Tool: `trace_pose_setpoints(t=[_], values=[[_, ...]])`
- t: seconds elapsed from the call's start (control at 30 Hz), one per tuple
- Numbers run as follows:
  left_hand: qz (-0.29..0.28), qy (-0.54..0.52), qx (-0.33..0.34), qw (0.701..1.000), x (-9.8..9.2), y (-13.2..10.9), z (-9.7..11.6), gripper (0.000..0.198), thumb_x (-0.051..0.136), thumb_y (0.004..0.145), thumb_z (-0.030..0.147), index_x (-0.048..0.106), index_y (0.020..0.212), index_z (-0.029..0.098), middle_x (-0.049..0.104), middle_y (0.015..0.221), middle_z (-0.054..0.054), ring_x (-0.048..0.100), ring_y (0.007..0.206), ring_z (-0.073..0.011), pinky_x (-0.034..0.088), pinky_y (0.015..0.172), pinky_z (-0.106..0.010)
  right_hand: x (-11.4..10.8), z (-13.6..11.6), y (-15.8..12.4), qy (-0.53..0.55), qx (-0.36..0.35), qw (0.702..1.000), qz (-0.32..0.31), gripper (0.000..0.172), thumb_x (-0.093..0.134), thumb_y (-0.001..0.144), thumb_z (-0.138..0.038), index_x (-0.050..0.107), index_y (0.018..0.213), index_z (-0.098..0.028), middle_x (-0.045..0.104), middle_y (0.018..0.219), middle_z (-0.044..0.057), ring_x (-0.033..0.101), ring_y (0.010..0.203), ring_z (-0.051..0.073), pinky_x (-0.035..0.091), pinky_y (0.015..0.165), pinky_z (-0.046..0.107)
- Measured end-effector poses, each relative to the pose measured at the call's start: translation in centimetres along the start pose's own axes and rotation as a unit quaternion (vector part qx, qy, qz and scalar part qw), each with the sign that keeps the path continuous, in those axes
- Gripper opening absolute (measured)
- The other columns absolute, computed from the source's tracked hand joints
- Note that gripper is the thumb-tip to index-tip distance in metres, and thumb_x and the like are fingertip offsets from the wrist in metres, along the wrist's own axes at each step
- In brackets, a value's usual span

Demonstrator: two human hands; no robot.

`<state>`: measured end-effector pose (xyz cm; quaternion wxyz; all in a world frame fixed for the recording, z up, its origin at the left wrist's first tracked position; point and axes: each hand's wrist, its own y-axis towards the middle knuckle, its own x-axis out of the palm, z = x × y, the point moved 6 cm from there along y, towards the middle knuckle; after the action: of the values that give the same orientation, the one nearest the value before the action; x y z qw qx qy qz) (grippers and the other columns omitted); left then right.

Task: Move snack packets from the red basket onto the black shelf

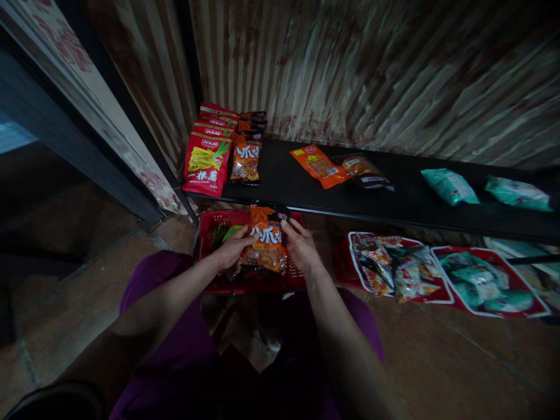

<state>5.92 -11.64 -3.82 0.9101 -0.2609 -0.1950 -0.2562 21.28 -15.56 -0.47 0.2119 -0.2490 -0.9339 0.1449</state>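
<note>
Glossy orange bag (265, 246), bold white characters (270, 234), left hand (235, 248) and right hand (301, 246) gripping its sides

We hold one bag (265, 244) by both its sides, over the red basket (280, 284). It is glossy, orange and black, with a small logo near the top right corner and big white characters across the middle. Below them we see golden-brown pieces, though whether printed or through a window we cannot tell. Its front faces up at us, lettering the right way round, top end pointing away. It looks plump.
</note>
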Motion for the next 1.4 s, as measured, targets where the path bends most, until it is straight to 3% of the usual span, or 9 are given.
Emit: trace_pose_setpoints(t=[0.1,0.43,0.6,0.77,0.93,1.07,1.2,1.3,1.4], values=[[-0.040,-0.012,-0.020,0.999,0.5,0.1,-0.3,0.058,0.078,0.067,0.034,0.058,0.120,0.019,0.067,0.112,-0.008,0.063,0.101,-0.0233,0.049,0.090,-0.035,-0.1,0.2,0.0,-0.008,-0.006,1.000,-0.004,0.041,0.085,0.051,-0.036,0.070,0.087,-0.021,0.074,0.079,-0.001,0.067,0.069,0.016,0.052,0.067,0.029],[-0.065,-0.027,-0.048,0.996,1.4,-0.3,-0.6,0.057,0.077,0.069,0.030,0.055,0.120,0.018,0.061,0.122,-0.012,0.063,0.101,-0.0235,0.049,0.086,-0.034,-1.9,0.8,1.6,0.027,-0.045,0.996,0.076,0.031,0.083,0.052,-0.027,0.071,0.079,-0.018,0.073,0.068,-0.002,0.064,0.058,0.013,0.054,0.061,0.027],[-0.122,-0.036,-0.068,0.990,2.2,-1.0,-0.5,0.057,0.078,0.067,0.025,0.056,0.119,0.016,0.065,0.114,-0.012,0.064,0.099,-0.0233,0.048,0.087,-0.033,-2.5,0.7,1.9,0.058,-0.044,0.991,0.113,0.031,0.082,0.053,-0.024,0.069,0.079,-0.018,0.072,0.067,-0.002,0.063,0.054,0.013,0.055,0.057,0.026],[-0.114,-0.032,-0.054,0.992,2.1,-1.1,-0.4,0.052,0.079,0.065,0.025,0.059,0.112,0.016,0.067,0.108,-0.010,0.065,0.092,-0.0198,0.048,0.084,-0.031,-2.4,0.9,2.0,0.055,-0.035,0.991,0.121,0.029,0.083,0.053,-0.025,0.067,0.077,-0.019,0.071,0.063,-0.002,0.064,0.053,0.013,0.055,0.056,0.026],[-0.096,-0.012,-0.030,0.995,1.4,-0.7,-0.4,0.049,0.079,0.064,0.028,0.061,0.109,0.016,0.067,0.106,-0.007,0.064,0.093,-0.0196,0.047,0.086,-0.032,-1.8,1.0,1.5,0.030,-0.030,0.995,0.093,0.029,0.082,0.057,-0.034,0.066,0.077,-0.020,0.073,0.073,0.000,0.068,0.070,0.016,0.056,0.067,0.027],[-0.061,-0.001,-0.018,0.998,0.5,-0.3,-0.6,0.049,0.078,0.066,0.030,0.061,0.109,0.016,0.067,0.104,-0.007,0.063,0.090,-0.0194,0.047,0.085,-0.033,-1.2,1.4,-0.2,-0.035,0.015,0.998,0.049,0.047,0.080,0.061,-0.040,0.064,0.102,-0.024,0.074,0.087,0.001,0.069,0.082,0.018,0.057,0.069,0.028],[-0.028,-0.012,-0.016,0.999,0.0,-0.3,-0.7,0.045,0.078,0.067,0.030,0.061,0.106,0.015,0.068,0.099,-0.007,0.064,0.086,-0.0178,0.048,0.081,-0.031,-0.5,2.0,-2.6,-0.112,0.090,0.989,-0.032,0.083,0.081,0.061,-0.034,0.042,0.134,-0.031,0.070,0.107,0.003,0.069,0.089,0.021,0.058,0.073,0.034],[-0.016,-0.031,-0.019,0.999,0.0,-0.6,-0.8,0.039,0.078,0.067,0.028,0.061,0.100,0.015,0.068,0.098,-0.006,0.064,0.085,-0.0162,0.048,0.079,-0.028,-0.3,2.5,-3.8,-0.133,0.108,0.984,-0.052,0.098,0.083,0.057,-0.027,0.031,0.140,-0.034,0.065,0.117,0.004,0.067,0.094,0.021,0.059,0.076,0.036],[0.000,-0.053,-0.035,0.998,0.1,-1.0,-1.1,0.034,0.076,0.069,0.025,0.061,0.098,0.015,0.068,0.094,-0.005,0.064,0.081,-0.0152,0.049,0.077,-0.027,-0.5,3.8,-4.3,-0.096,0.113,0.988,-0.036,0.092,0.084,0.055,-0.020,0.039,0.134,-0.033,0.067,0.112,0.002,0.067,0.092,0.018,0.059,0.075,0.032]])
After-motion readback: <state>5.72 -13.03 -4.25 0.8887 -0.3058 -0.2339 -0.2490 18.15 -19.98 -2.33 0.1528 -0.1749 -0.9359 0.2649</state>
